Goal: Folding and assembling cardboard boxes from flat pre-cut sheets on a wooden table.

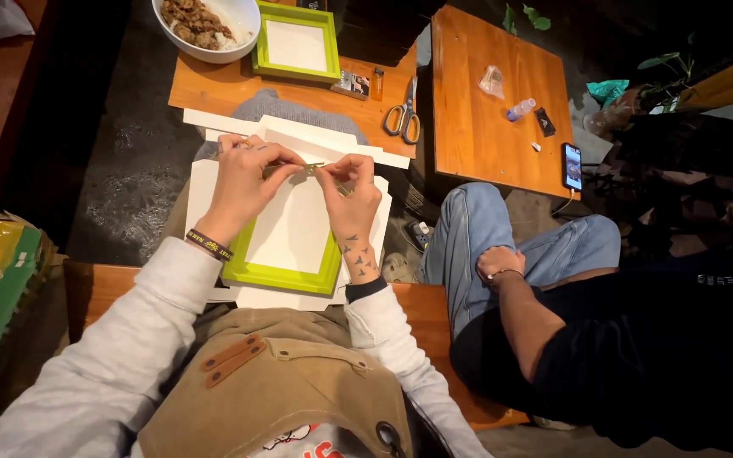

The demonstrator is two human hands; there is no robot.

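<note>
1. Head view, the hands: the left hand (pixel 243 182) and the right hand (pixel 351 193) meet over the upper edge of a lime green frame (pixel 282 276) that rests on the person's lap. Both are pinched narrow on a thin green strip (pixel 299 168) held between them, the left at its left end, the right at its right end. The strip lies level, just above the frame's white panel (pixel 288 225).
2. Head view, under the frame: several white boards (pixel 316 140) are stacked beneath and beyond it, their edges fanned out towards the table (pixel 214 89).
3. Head view, the table: a second green frame (pixel 296 42) lies flat at the far edge, just beside a white bowl of food (pixel 235 21) on its left. A pair of scissors (pixel 403 114) with grey handles lies near the table's right edge, and a small orange lighter (pixel 377 83) sits between the frame and the scissors.
4. Head view, right side: a second wooden table (pixel 485 136) carries a small bottle (pixel 520 109), a crumpled clear bag (pixel 492 81) and a phone (pixel 572 165) at its near right corner.
5. Head view, another person: someone in blue jeans (pixel 485 237) sits to the right, one hand (pixel 498 261) resting loosely curled on the knee, well apart from the frame.
</note>
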